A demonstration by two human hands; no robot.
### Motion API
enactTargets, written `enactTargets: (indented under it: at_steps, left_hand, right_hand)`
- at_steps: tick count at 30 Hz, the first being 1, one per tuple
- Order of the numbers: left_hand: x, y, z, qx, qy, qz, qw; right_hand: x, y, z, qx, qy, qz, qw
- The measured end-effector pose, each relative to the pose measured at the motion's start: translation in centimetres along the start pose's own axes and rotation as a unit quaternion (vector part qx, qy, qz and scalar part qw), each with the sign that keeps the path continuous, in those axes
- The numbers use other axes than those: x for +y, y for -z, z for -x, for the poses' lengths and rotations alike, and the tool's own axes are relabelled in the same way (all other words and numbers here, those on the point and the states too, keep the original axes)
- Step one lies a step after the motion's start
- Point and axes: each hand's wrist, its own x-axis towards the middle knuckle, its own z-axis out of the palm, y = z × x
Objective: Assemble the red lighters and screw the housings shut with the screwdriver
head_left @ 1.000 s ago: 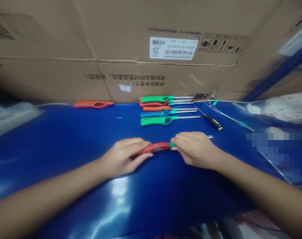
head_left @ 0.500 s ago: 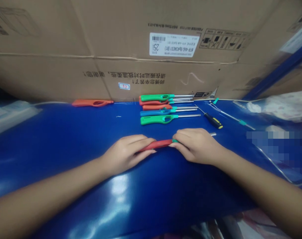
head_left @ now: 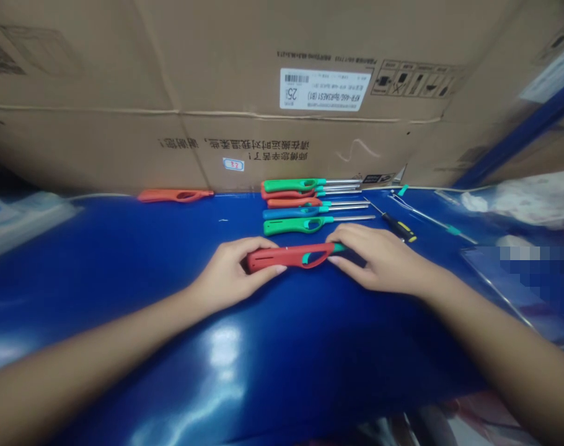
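Observation:
A red long-necked lighter lies level between my hands, its slotted broad side and teal trigger facing me. My left hand grips its rear end, thumb below and fingers above. Around the teal collar at the front end, my right hand is closed with thumb and fingers; the metal tube is hidden behind it. Just beyond, a green lighter, a blue lighter, an orange lighter and others lie in a stack of rows, tubes pointing right.
An orange handle shell lies at the back left. A black and yellow screwdriver and a metal rod with a teal piece are at the right. A cardboard box walls off the back of the blue table.
The red lighter has turned so its broad side and trigger opening show, and it has risen slightly in view. My right hand has moved a little up with it.

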Motion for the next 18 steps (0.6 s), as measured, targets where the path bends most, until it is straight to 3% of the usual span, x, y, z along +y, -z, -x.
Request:
enactTargets:
  at_steps: [3, 10, 18]
  left_hand:
    - [-0.1, 0.0, 0.1, -0.010, -0.003, 0.009, 1.000]
    - [0.1, 0.0, 0.3, -0.003, -0.080, -0.006, 0.997]
    - [0.1, -0.2, 0.1, 0.002, -0.070, -0.042, 0.997]
  right_hand:
    - [-0.5, -0.5, -0.1, -0.015, -0.008, -0.024, 1.000]
    - [-0.6, -1.7, 0.2, 0.021, -0.006, 0.006, 1.000]
    - [-0.3, -0.7, -0.2, -0.063, -0.051, -0.003, 0.997]
